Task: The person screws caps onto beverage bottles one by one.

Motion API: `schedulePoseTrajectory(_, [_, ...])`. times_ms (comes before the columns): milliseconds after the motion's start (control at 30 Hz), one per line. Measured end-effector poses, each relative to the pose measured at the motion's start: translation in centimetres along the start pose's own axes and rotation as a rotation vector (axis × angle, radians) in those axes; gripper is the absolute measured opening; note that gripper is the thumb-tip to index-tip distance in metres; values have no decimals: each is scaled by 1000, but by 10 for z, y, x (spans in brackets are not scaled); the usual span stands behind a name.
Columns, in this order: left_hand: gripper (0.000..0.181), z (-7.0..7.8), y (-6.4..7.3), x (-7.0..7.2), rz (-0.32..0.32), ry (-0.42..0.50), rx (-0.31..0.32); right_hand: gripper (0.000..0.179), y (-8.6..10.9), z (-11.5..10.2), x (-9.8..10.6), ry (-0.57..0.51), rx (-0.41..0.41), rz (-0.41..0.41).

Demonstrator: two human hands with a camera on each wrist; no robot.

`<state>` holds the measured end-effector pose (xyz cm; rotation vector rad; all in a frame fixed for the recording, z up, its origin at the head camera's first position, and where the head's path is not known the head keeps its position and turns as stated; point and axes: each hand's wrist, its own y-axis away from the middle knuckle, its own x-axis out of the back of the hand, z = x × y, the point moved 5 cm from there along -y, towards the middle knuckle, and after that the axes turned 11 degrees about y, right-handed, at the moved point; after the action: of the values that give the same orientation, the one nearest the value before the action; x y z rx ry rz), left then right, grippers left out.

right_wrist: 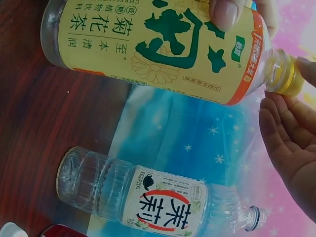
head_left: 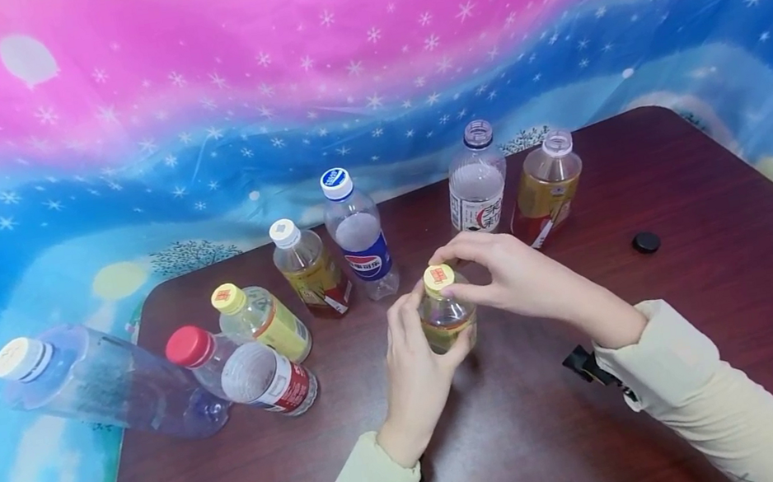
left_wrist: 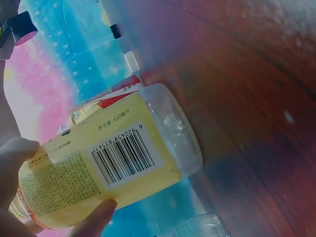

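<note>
My left hand [head_left: 413, 370] grips a clear drink bottle [head_left: 446, 314] with a yellow label, fingers on one side and thumb on the other. In the left wrist view, the bottle's barcode side [left_wrist: 123, 158] faces the camera. On its neck sits a yellow cap [head_left: 439, 276], which my right hand [head_left: 521, 275] pinches between thumb and fingers. The right wrist view shows the green-lettered label [right_wrist: 168, 49] and the thumb on the cap [right_wrist: 291, 81]; how tight the cap is, I cannot tell. Behind the right hand stands an uncapped clear bottle [head_left: 476, 190].
Left stand a large bluish bottle [head_left: 122, 380], a red-capped bottle [head_left: 264, 376], a yellow-capped bottle [head_left: 275, 324], a white-capped bottle [head_left: 317, 276] and a Pepsi bottle [head_left: 359, 237]. An uncapped amber-label bottle [head_left: 547, 188] stands back right. A black cap [head_left: 645, 241] lies on the table [head_left: 731, 289].
</note>
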<state>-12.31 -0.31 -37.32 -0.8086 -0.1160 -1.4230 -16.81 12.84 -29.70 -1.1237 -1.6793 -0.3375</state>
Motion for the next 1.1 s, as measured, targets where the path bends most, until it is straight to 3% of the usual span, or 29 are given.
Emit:
schedulePoseTrajectory(300, [76,1,-2,-3,-32,-14,36,29,1,1,3,26,-14,16])
schedulePoseTrajectory(767, [74,3,-7,-2,-1,-53,50,30,6,11,10,-9,-92,22])
schedulePoseTrajectory(900, [74,2,-15,0,2,-56,88,24,12,24,23,1,-154,110])
schedulePoseTrajectory(1100, [74,-1,-34,-1,2,-47,114,16,39,62,55,27,-365,374])
